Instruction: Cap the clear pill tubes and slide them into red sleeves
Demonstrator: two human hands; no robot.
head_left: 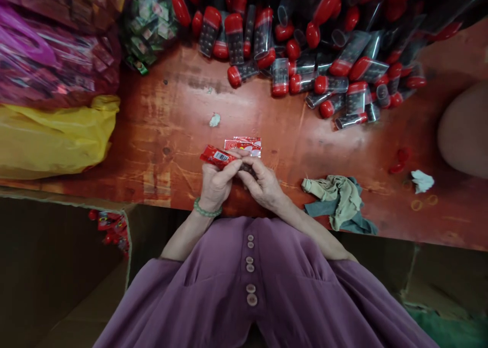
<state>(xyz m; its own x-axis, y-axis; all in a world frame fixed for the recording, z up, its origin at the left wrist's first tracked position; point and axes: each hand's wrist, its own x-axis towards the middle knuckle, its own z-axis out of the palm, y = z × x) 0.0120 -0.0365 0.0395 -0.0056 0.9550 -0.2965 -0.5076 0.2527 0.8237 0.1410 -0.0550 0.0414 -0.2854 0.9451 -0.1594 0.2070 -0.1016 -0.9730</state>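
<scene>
My left hand (219, 181), with a green bead bracelet at its wrist, is closed on a red printed packet (219, 156) that has a white barcode label. My right hand (265, 182) meets it, its thumb and fingers pinched around a small dark object (247, 169) at the packet's right end. Fingers cover much of that dark object, so I cannot tell whether it sits inside the packet. Just beyond my fingertips, flat red-and-white printed cards or wrappers (256, 147) lie overlapping on the red-brown table (183, 129).
Many clear tubes with red caps and dark contents (280, 76) are heaped at the back. Plastic bags, one yellow (53, 139), stand at left. Cloth rags (337, 200) lie at the right front edge. An open cardboard box (127, 236) is below left.
</scene>
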